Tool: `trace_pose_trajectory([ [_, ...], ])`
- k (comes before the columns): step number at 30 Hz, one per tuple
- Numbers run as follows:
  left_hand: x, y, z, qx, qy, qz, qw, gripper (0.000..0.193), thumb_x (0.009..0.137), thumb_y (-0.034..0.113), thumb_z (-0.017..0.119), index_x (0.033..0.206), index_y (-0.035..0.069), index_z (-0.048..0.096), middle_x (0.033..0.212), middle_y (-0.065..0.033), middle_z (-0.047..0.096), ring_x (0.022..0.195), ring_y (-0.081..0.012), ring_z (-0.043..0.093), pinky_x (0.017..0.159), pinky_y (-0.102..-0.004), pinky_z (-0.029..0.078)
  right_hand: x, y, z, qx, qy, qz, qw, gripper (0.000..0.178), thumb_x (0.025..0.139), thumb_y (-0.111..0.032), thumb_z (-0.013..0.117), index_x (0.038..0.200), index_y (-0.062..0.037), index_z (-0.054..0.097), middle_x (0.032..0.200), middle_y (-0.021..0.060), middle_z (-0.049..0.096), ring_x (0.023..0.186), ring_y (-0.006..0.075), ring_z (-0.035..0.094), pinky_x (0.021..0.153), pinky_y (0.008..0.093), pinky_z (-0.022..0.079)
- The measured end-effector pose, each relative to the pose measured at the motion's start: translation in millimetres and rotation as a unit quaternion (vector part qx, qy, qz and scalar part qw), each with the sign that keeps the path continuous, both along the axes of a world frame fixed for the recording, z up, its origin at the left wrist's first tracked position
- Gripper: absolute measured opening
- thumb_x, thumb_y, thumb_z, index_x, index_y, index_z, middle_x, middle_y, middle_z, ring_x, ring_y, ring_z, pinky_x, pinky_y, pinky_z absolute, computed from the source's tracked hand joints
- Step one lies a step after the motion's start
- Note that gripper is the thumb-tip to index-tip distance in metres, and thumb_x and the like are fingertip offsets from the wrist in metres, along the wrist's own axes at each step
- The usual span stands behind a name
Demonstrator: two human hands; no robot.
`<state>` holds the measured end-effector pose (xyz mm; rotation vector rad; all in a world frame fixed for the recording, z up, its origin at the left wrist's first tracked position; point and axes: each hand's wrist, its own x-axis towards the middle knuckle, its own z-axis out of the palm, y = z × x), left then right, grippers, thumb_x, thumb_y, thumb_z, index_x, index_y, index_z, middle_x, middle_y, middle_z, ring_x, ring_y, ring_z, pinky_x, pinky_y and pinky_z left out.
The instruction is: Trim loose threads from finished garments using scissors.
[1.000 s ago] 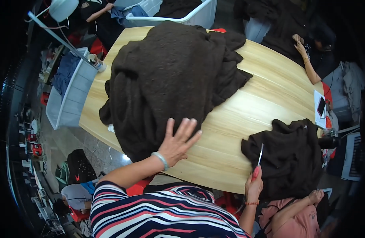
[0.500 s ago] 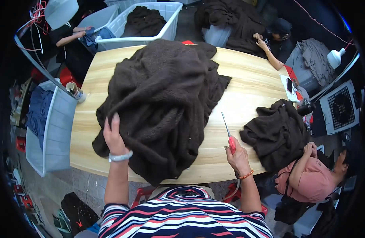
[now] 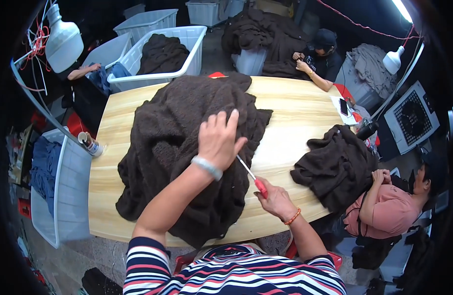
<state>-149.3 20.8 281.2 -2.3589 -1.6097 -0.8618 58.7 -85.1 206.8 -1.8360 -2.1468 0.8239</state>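
So the big dark brown cloth [image 3: 162, 128] is heaped on the wood-grain bench [image 3: 295, 103], left of centre, its near end hanging down by the near edge. It's covered partly by the left hand [image 3: 217, 140], which is held open and flat, fingers stretched out together, thumb stuck out to the side. Whether it's actually being pressed down can't really be told from up here. A pale bangle [image 3: 207, 167] is worn on that wrist.

A slim red-handled tool [image 3: 260, 187] is gripped in the right hand [image 3: 276, 200], fingers closed round the handle. The thin metal end is pointed up and left over the cloth's right side, just below the left thumb. What kind of tip it's got can't be made out. Orange beads [image 3: 292, 217] are worn on that wrist.

A smaller dark cloth [image 3: 339, 167] is bunched up at the bench's right end, well apart from the big one. A phone [image 3: 343, 106] is set farther up that side, and a cylindrical container [image 3: 90, 144] is parked at the left edge. Blue fabric [image 3: 45, 169] is piled in a pale bin [image 3: 74, 196] beside the bench. A co-worker in pink [image 3: 391, 211] is seated by the smaller cloth.
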Motion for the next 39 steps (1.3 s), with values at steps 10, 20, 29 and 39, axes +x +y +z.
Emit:
trace_pose_trajectory([
  [10, -88, 63, -33, -0.329, -0.386, -0.069, 0.859, 0.027, 0.073, -0.004, 0.073, 0.08, 0.011, 0.052, 0.078, 0.0058, 0.047, 0.079, -0.0032, 0.048, 0.075, -0.0199, 0.043, 46, 13, 1, 0.032, 0.063, 0.0, 0.997, 0.05, 0.089, -0.025, 0.063, 0.136, -0.0164, 0.048, 0.085, 0.0235, 0.067, 0.082, 0.0438, 0.065, 0.076, 0.0507, 0.051],
  [20, -60, 29, -70, -0.248, -0.395, -0.061, 0.883, 0.03, 0.072, -0.005, 0.076, 0.074, 0.011, 0.051, 0.073, 0.0075, 0.048, 0.069, -0.0032, 0.046, 0.063, -0.0188, 0.038, 16, 37, 56, 0.055, 0.096, 0.141, 0.984, 0.047, 0.089, -0.025, 0.063, 0.133, -0.014, 0.05, 0.081, 0.0228, 0.067, 0.079, 0.0433, 0.065, 0.074, 0.0501, 0.051],
  [29, -88, -1, -80, -0.263, -0.471, -0.007, 0.842, 0.016, 0.075, -0.003, 0.074, 0.085, 0.005, 0.065, 0.086, 0.002, 0.063, 0.079, -0.0063, 0.056, 0.076, -0.0216, 0.047, 9, 130, 51, 0.071, -0.014, 0.098, 0.993, 0.026, 0.088, -0.028, 0.059, 0.1, -0.0055, 0.063, 0.096, 0.0209, 0.069, 0.096, 0.0387, 0.066, 0.084, 0.0484, 0.053],
  [39, -108, -44, -51, -0.246, -0.464, -0.019, 0.851, 0.025, 0.077, 0.0, 0.074, 0.101, 0.004, 0.066, 0.097, -0.0001, 0.064, 0.086, -0.0082, 0.058, 0.081, -0.0224, 0.047, -9, 80, 84, -0.009, 0.075, 0.324, 0.943, 0.046, 0.088, -0.036, 0.066, 0.129, -0.0201, 0.056, 0.096, 0.0178, 0.069, 0.089, 0.0379, 0.066, 0.079, 0.0458, 0.052],
])
